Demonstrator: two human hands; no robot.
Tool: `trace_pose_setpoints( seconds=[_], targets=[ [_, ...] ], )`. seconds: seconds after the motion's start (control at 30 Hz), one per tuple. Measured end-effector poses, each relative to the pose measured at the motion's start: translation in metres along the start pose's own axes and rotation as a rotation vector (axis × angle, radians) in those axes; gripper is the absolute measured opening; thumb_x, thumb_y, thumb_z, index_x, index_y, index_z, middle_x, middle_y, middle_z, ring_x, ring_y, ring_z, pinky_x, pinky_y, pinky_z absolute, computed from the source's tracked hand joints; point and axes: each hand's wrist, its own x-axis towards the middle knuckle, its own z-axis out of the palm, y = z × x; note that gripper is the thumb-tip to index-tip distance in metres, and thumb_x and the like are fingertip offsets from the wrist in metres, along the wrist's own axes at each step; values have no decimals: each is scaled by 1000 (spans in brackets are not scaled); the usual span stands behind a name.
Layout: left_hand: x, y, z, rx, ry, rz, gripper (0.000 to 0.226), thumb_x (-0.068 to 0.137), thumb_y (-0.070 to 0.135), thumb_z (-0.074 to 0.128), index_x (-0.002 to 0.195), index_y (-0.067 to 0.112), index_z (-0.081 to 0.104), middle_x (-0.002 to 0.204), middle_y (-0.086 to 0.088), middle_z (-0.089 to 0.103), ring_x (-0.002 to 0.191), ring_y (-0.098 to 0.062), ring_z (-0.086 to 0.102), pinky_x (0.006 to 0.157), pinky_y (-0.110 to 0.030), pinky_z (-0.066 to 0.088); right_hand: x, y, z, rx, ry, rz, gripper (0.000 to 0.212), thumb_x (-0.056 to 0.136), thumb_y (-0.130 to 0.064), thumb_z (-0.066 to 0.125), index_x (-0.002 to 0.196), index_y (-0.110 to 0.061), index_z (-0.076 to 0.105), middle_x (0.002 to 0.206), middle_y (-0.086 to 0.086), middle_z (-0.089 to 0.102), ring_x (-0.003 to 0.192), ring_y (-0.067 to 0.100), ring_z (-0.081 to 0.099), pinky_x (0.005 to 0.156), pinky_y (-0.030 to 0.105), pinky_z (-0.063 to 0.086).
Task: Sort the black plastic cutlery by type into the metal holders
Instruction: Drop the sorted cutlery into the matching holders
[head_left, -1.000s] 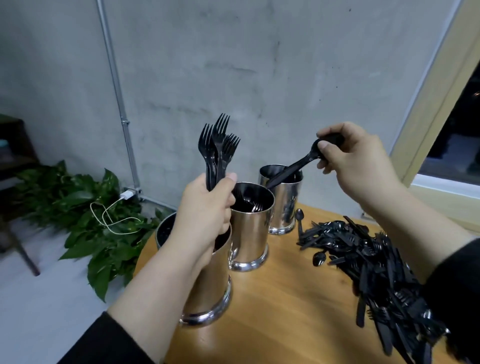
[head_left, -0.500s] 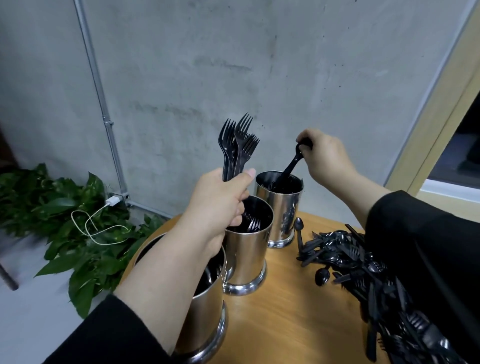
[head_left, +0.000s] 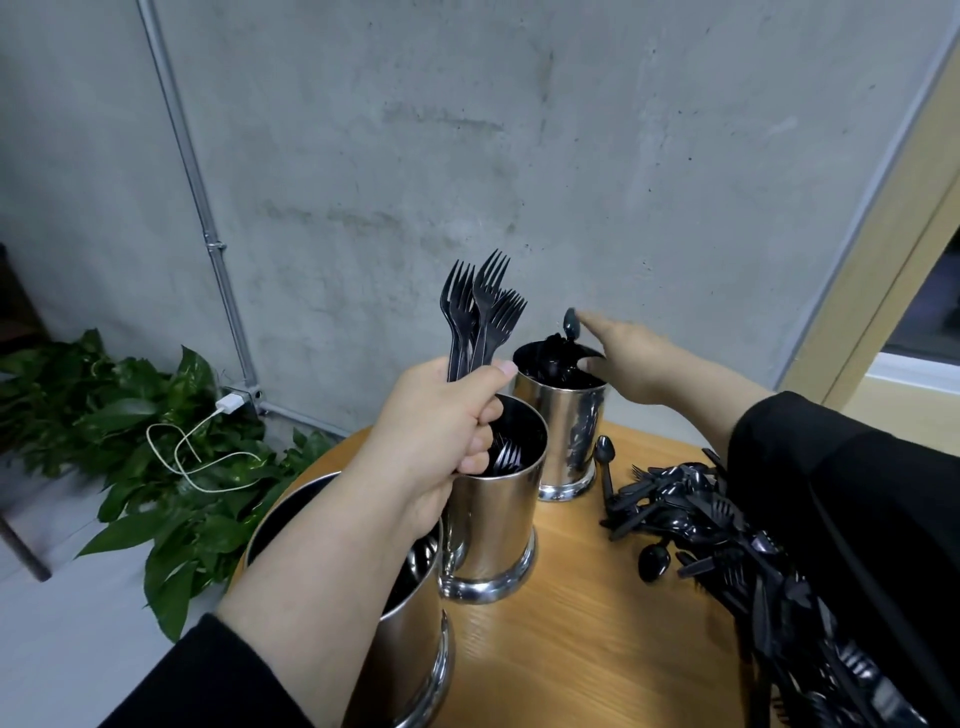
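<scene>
While our left hand (head_left: 436, 415) is gripping a bunch of black plastic forks (head_left: 480, 317) above the middle shiny metal holder (head_left: 493, 514), our right hand (head_left: 631, 358) is hovering open-fingered over the holder behind it (head_left: 566, 431), beside a protruding black plastic spoon (head_left: 570, 327).

A bare grey concrete wall (head_left: 571, 156) fills the far side. A metal pipe (head_left: 197, 208) runs down it at the left. Leafy green plants (head_left: 130, 415) lie on the pale floor (head_left: 67, 649) below, with a white charger and cable (head_left: 208, 447). A wooden window frame (head_left: 893, 249) stands at the right.
</scene>
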Motion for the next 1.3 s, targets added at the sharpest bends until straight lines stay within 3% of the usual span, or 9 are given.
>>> trace_pose_setpoints(
  seconds=[0.1, 0.23, 0.47, 0.63, 0.83, 0.97, 1.07, 1.17, 1.3],
  targets=[
    [-2, -4, -1, 15, 15, -17, 12, 100, 21, 66, 102, 11, 62, 62, 4, 40, 47, -8, 29, 37, -19, 23, -11, 0, 0, 112, 156, 10, 55, 105, -32, 48, 157, -21, 31, 157, 9, 41, 141, 33, 41, 112, 47, 37],
    [-5, -4, 1, 11, 7, -54, 28, 98, 20, 66, 118, 0, 63, 61, 4, 41, 48, -8, 29, 37, -19, 23, -45, -22, -18, 510, 377, -29, 29, 105, -35, 49, 127, -23, 63, 106, 0, 72, 92, 10, 66, 79, 28, 45],
    [-15, 3, 15, -14, -158, -125, 14, 100, 15, 58, 107, 10, 69, 61, 4, 41, 46, -9, 29, 39, -19, 21, -103, -79, -39, 1077, 60, -287, 36, 106, -38, 44, 120, -10, 63, 70, 0, 63, 61, 17, 54, 59, 31, 45],
    [-21, 6, 15, 204, -214, -177, 9, 97, 22, 64, 96, 13, 63, 57, 4, 36, 42, -8, 25, 38, -20, 16, -107, -86, -42, 1102, 32, -334, 24, 101, -29, 59, 114, -10, 65, 102, 34, 64, 60, 24, 41, 56, 33, 31],
    [-17, 8, 8, 299, -79, -1, 23, 93, 37, 74, 98, 17, 65, 71, 2, 58, 53, -12, 52, 48, -23, 42, -99, -91, -47, 1007, 145, -295, 12, 100, -19, 61, 97, -8, 63, 64, -7, 59, 47, 6, 42, 48, 21, 32],
    [-7, 12, -8, 544, 228, 176, 33, 99, 39, 64, 131, 30, 61, 115, 5, 65, 103, -8, 63, 82, -19, 45, -79, -88, -42, 814, 397, -212, 11, 99, -25, 62, 93, -16, 64, 69, -12, 63, 63, 9, 59, 62, 29, 47],
    [-5, 14, -12, 658, 308, 225, 34, 100, 26, 57, 134, 30, 60, 118, 8, 64, 111, -13, 60, 91, -26, 44, -64, -88, -23, 658, 351, -174, 15, 99, -30, 61, 104, -16, 65, 88, 0, 69, 83, 22, 63, 72, 33, 48],
    [-10, 14, 0, 742, 275, 264, 35, 99, 20, 54, 132, 26, 63, 120, 5, 67, 113, -15, 61, 101, -32, 47, -61, -85, 1, 430, 167, -129, 50, 97, -47, 60, 139, -20, 54, 122, 5, 68, 113, 26, 62, 94, 38, 49],
    [-25, 7, 28, 735, 277, 399, 28, 98, 16, 54, 119, 24, 69, 112, 6, 71, 106, -15, 64, 97, -34, 50, -93, -45, 13, 496, 347, 12, 46, 103, -45, 50, 140, -19, 55, 128, 4, 67, 118, 24, 60, 91, 30, 45]
  ],
)
